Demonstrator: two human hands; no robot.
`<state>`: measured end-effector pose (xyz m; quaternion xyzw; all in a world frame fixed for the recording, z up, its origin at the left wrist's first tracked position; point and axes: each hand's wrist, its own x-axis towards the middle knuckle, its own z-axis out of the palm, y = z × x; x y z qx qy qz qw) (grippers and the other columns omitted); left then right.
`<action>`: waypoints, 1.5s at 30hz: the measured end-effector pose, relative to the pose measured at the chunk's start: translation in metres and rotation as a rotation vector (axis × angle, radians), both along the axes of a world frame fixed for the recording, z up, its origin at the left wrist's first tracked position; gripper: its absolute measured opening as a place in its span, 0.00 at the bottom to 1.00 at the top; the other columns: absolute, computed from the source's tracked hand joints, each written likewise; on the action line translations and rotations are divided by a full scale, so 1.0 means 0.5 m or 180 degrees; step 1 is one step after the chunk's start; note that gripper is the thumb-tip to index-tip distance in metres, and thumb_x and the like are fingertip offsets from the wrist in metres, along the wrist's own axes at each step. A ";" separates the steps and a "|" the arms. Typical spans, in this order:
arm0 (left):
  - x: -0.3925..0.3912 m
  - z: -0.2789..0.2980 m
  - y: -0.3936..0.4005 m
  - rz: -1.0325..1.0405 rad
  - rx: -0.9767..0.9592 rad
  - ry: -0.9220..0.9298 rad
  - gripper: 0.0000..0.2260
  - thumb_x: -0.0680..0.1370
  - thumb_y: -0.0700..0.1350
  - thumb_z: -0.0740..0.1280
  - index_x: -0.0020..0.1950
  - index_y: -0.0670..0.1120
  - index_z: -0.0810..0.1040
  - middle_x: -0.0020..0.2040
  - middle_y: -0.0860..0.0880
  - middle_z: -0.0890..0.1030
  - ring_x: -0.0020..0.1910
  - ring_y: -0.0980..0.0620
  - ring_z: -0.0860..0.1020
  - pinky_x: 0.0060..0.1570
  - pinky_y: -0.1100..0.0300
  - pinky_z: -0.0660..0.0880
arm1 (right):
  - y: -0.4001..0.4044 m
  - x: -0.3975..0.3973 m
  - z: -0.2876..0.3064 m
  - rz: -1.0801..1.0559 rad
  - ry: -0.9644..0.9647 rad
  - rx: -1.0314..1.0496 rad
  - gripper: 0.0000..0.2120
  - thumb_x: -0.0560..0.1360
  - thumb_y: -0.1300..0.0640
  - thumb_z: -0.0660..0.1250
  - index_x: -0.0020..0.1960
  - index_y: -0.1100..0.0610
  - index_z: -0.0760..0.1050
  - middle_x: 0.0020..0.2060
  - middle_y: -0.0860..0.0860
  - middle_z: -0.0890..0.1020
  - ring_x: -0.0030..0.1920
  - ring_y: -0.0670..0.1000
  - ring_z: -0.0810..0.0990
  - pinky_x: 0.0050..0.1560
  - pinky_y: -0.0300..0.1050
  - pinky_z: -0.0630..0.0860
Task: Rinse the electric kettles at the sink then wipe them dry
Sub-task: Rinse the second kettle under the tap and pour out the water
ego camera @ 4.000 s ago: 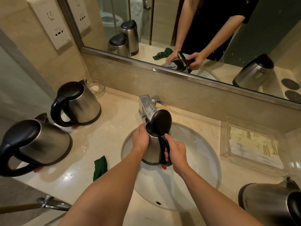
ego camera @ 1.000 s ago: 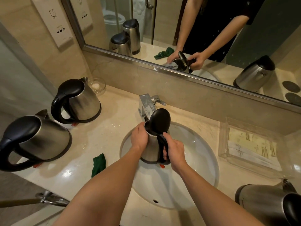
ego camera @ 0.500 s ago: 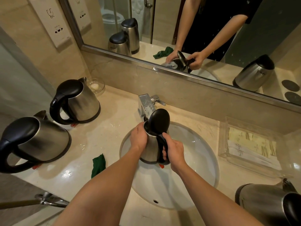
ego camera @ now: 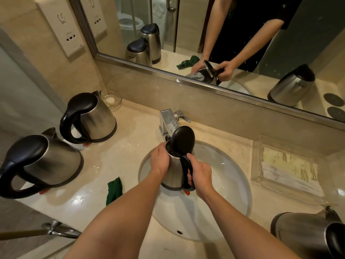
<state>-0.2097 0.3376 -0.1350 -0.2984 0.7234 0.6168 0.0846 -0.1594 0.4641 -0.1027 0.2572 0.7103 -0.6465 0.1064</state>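
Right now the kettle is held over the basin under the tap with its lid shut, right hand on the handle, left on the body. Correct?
Not quite: the head view shows the lid flipped open. The rest holds: the kettle is over the basin under the tap, right hand on the handle, left hand on the body.

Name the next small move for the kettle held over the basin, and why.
Probably tip the kettle to pour out over the sink: its lid is open beneath the faucet, the right hand grips the handle, the left hand steadies the body.
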 end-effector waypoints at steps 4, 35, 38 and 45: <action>0.000 0.004 0.000 0.0060 0.0063 0.0030 0.16 0.87 0.50 0.55 0.49 0.53 0.82 0.50 0.48 0.84 0.53 0.50 0.79 0.61 0.49 0.73 | -0.003 -0.002 -0.005 -0.0073 0.0035 0.0069 0.24 0.79 0.42 0.67 0.31 0.57 0.75 0.26 0.54 0.74 0.25 0.50 0.71 0.28 0.43 0.71; -0.086 0.097 -0.037 0.0103 0.0453 0.0184 0.16 0.86 0.47 0.55 0.48 0.48 0.81 0.50 0.48 0.84 0.56 0.47 0.81 0.60 0.49 0.74 | 0.004 -0.009 -0.059 -0.0270 0.0388 0.0334 0.25 0.76 0.41 0.70 0.28 0.58 0.79 0.25 0.54 0.77 0.30 0.56 0.76 0.37 0.56 0.77; -0.110 0.116 -0.044 0.0147 0.0323 0.0321 0.15 0.86 0.46 0.55 0.47 0.46 0.79 0.49 0.49 0.82 0.52 0.48 0.79 0.55 0.52 0.73 | 0.004 -0.007 -0.073 -0.0243 0.0365 0.0388 0.25 0.76 0.41 0.70 0.29 0.58 0.80 0.26 0.55 0.78 0.32 0.56 0.77 0.40 0.58 0.80; -0.125 0.127 -0.045 -0.0271 -0.0801 0.0939 0.07 0.84 0.45 0.64 0.53 0.44 0.79 0.50 0.49 0.79 0.46 0.53 0.76 0.50 0.59 0.71 | 0.001 -0.007 -0.080 -0.0182 0.0399 0.0354 0.27 0.75 0.40 0.70 0.30 0.61 0.79 0.26 0.56 0.78 0.30 0.55 0.77 0.38 0.56 0.79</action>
